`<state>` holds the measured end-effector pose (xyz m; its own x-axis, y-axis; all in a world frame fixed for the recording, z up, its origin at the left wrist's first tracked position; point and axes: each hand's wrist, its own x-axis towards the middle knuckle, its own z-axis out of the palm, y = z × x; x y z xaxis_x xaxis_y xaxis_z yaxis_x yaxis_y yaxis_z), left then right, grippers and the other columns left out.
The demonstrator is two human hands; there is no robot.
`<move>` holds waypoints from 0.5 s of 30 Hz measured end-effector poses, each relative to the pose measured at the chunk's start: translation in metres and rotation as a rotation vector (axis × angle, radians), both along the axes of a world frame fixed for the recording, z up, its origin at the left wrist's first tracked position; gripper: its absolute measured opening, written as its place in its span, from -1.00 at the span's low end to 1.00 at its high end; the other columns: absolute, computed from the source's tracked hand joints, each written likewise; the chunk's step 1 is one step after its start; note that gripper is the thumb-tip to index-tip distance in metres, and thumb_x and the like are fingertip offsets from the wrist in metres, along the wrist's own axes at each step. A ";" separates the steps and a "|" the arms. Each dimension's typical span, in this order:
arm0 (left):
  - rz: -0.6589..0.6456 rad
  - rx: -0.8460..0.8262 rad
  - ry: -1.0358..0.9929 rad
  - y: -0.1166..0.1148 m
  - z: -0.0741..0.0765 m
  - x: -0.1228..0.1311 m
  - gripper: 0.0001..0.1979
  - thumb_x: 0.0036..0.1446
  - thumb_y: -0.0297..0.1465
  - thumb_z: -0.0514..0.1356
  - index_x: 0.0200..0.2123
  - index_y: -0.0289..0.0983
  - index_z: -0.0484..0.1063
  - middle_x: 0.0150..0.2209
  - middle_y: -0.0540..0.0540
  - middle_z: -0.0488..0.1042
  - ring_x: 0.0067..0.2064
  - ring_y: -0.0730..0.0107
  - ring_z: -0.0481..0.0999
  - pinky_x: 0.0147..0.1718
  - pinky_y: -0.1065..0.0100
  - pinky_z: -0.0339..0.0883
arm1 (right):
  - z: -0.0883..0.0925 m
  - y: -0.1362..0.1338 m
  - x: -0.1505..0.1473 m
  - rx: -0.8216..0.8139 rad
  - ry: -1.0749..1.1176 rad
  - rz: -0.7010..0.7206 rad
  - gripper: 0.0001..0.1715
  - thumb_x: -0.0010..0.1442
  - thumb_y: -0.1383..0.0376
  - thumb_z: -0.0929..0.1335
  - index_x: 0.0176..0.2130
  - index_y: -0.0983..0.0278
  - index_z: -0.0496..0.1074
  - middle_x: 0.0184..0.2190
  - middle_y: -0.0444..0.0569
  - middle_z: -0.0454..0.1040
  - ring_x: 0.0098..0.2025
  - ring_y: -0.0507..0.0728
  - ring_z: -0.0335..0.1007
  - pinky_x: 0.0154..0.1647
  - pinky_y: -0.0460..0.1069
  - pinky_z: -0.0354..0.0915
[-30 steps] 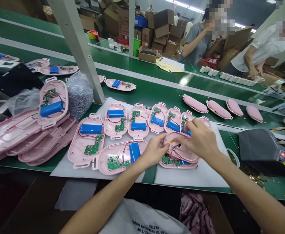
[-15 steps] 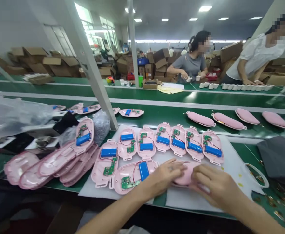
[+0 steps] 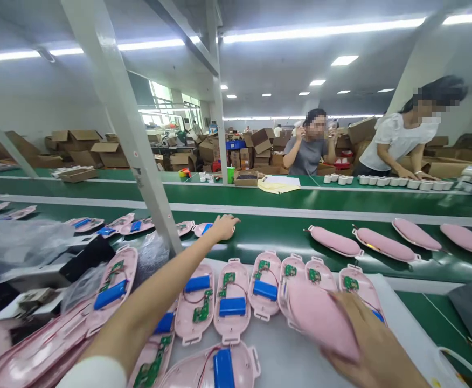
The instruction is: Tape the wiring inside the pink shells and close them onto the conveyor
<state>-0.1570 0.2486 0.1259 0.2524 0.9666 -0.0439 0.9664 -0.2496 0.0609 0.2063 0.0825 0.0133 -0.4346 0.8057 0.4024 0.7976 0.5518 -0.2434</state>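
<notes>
The governing relation is at the centre of the frame, slightly left: an open pink shell (image 3: 198,230) lies on the green surface (image 3: 270,229) directly at my left grip (image 3: 223,228). Most of the shell shows to the left of my fingers; its right end is largely covered by them. Its long axis runs roughly sideways across the frame, and a blue block (image 3: 207,229) sits inside it. My left grip is clearly the nearer of the two; the right is well apart, at lower right.

Left pose: the forearm (image 3: 159,293) rises diagonally from the lower left of the frame, a white sleeve (image 3: 94,373) at its base. The back of the hand faces up, the fingers extended toward the right. Whether they close on the shell's edge or only rest over it, I cannot tell.

Right pose: my right grip (image 3: 367,342) enters from the lower right and grasps a padded pink case (image 3: 320,318), fingers on its upper right side, thumb along the lower edge. The case is blurred; its long axis slopes from upper left to lower right. It stands in front of the row of shells (image 3: 233,285) on the white mat (image 3: 270,347), partly hiding those at centre right.
</notes>
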 end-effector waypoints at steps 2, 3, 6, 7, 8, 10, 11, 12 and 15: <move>0.059 -0.063 0.045 0.030 -0.001 -0.017 -0.63 0.23 -0.32 0.21 0.07 -0.30 0.35 0.13 -0.22 0.35 0.14 0.05 0.37 0.09 -0.11 0.29 | 0.022 0.062 -0.023 -0.102 -0.002 -0.101 -0.23 0.14 -0.04 0.32 0.20 0.25 0.13 0.09 0.18 0.31 0.08 0.31 0.32 0.03 0.12 0.27; 0.080 -0.098 0.060 0.038 -0.002 -0.023 -0.65 0.22 -0.29 0.22 0.04 -0.30 0.37 0.09 -0.20 0.39 0.09 0.09 0.42 0.06 -0.07 0.34 | 0.028 0.095 -0.036 -0.152 -0.033 -0.137 -0.24 0.12 -0.06 0.33 0.16 0.29 0.18 0.04 0.19 0.34 0.05 0.31 0.34 0.02 0.11 0.26; 0.135 -0.155 0.063 0.045 -0.003 -0.034 -0.70 0.24 -0.27 0.21 -0.03 -0.32 0.41 -0.04 -0.16 0.46 -0.06 0.21 0.50 -0.07 0.06 0.44 | 0.023 0.182 -0.077 -0.256 -0.153 -0.193 -0.31 0.07 -0.01 0.39 0.04 0.37 0.28 -0.07 0.22 0.37 0.01 0.34 0.36 -0.01 0.11 0.24; 0.155 -0.144 0.054 0.045 -0.001 -0.036 -0.71 0.24 -0.27 0.21 -0.04 -0.32 0.42 -0.06 -0.16 0.47 -0.08 0.23 0.51 -0.09 0.09 0.46 | 0.015 0.204 -0.090 -0.272 -0.175 -0.189 -0.34 0.06 0.03 0.41 0.01 0.39 0.30 -0.08 0.24 0.38 0.01 0.36 0.36 -0.02 0.11 0.23; 0.180 -0.116 0.043 0.045 0.004 -0.038 -0.72 0.24 -0.28 0.21 -0.05 -0.32 0.42 -0.06 -0.15 0.48 -0.09 0.24 0.52 -0.10 0.10 0.46 | 0.006 0.220 -0.102 -0.282 -0.183 -0.178 -0.36 0.04 0.06 0.43 -0.02 0.42 0.32 -0.09 0.27 0.39 0.01 0.39 0.36 -0.03 0.12 0.23; 0.232 -0.015 0.016 0.042 0.022 -0.039 -0.73 0.24 -0.30 0.22 -0.05 -0.32 0.42 -0.07 -0.15 0.48 -0.09 0.23 0.52 -0.10 0.10 0.47 | -0.006 0.239 -0.121 -0.298 -0.166 -0.144 -0.35 0.01 0.11 0.46 -0.03 0.47 0.34 -0.09 0.34 0.40 -0.01 0.45 0.38 -0.05 0.15 0.24; 0.251 0.051 -0.002 0.037 0.034 -0.038 -0.73 0.24 -0.33 0.22 -0.04 -0.32 0.42 -0.07 -0.15 0.49 -0.08 0.23 0.52 -0.08 0.09 0.46 | -0.007 0.240 -0.126 -0.309 -0.152 -0.134 -0.31 0.00 0.12 0.47 -0.01 0.50 0.33 -0.08 0.38 0.40 -0.01 0.47 0.38 -0.06 0.17 0.24; 0.259 0.119 -0.028 0.029 0.046 -0.034 -0.74 0.24 -0.37 0.21 -0.02 -0.32 0.40 -0.06 -0.15 0.49 -0.05 0.22 0.52 -0.05 0.09 0.45 | -0.002 0.237 -0.125 -0.321 -0.135 -0.131 -0.25 0.00 0.12 0.47 0.04 0.53 0.31 -0.05 0.41 0.39 0.00 0.48 0.37 -0.05 0.18 0.24; 0.200 0.280 -0.165 -0.017 0.075 -0.008 -0.70 0.25 -0.54 0.08 0.05 -0.35 0.35 0.03 -0.10 0.47 0.09 0.30 0.46 0.11 0.20 0.33 | 0.037 0.197 -0.080 -0.321 -0.028 -0.170 -0.17 0.15 0.13 0.39 0.25 0.48 0.11 0.12 0.39 0.30 0.15 0.40 0.28 0.07 0.16 0.20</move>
